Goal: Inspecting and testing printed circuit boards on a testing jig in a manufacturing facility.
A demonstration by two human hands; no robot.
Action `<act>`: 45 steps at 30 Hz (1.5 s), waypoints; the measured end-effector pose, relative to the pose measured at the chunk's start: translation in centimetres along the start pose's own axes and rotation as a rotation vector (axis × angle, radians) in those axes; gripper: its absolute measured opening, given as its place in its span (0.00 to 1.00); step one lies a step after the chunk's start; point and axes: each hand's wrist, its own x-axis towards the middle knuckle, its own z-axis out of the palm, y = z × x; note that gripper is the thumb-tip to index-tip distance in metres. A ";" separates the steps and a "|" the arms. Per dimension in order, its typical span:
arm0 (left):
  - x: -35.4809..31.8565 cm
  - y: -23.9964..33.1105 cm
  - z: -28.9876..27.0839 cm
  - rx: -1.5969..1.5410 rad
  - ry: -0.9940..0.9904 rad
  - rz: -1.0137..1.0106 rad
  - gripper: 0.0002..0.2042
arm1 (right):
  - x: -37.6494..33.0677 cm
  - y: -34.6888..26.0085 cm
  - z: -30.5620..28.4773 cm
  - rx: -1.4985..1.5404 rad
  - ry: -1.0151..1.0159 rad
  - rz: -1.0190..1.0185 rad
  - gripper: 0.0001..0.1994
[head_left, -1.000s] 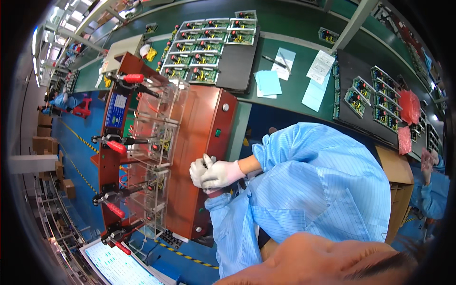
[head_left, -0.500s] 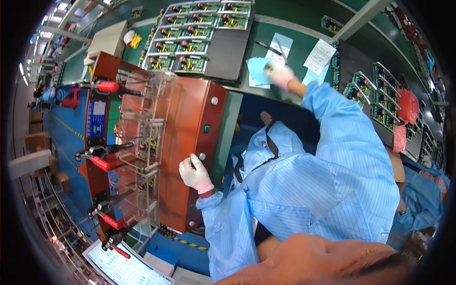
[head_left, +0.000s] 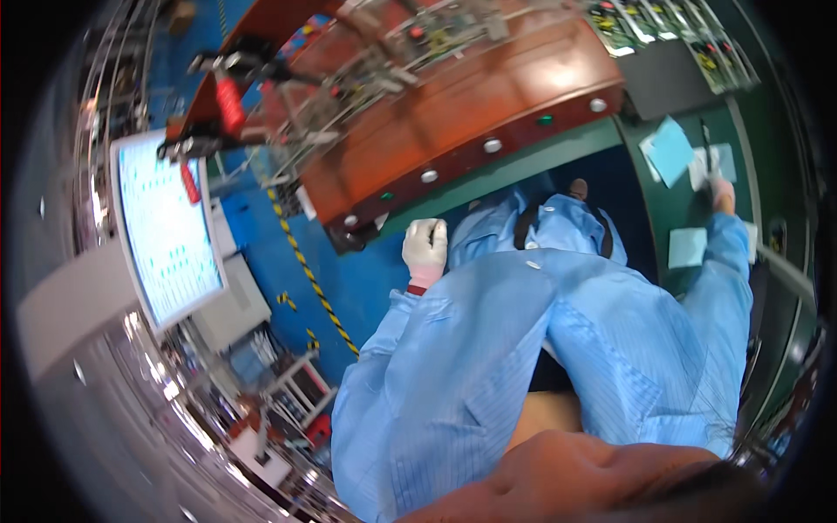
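Two gloved hands show from the head camera: the left hand [head_left: 425,248] rests just under the front edge of the brown box [head_left: 471,113], fingers loosely curled and holding nothing. The right hand [head_left: 722,193] reaches far out to the green table [head_left: 689,213] and touches the white paper [head_left: 711,164] beside a blue sheet [head_left: 671,150]; I cannot tell its grip. A screen [head_left: 166,231] glows at the left.

Your head camera looked steeply down, tilted sideways, close over your blue coat [head_left: 523,349] and the green counter [head_left: 689,200].
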 end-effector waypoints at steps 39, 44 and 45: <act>-0.8 -18.5 -1.0 0.567 0.291 0.312 0.18 | -22.6 -27.2 10.6 0.865 -0.623 -0.267 0.12; -1.0 -17.3 -1.1 0.513 0.357 0.191 0.16 | -23.8 -27.5 12.1 0.832 -0.788 -0.230 0.14; -1.2 -16.8 -1.3 0.525 0.366 0.151 0.16 | -24.2 -27.3 12.2 0.823 -0.788 -0.218 0.14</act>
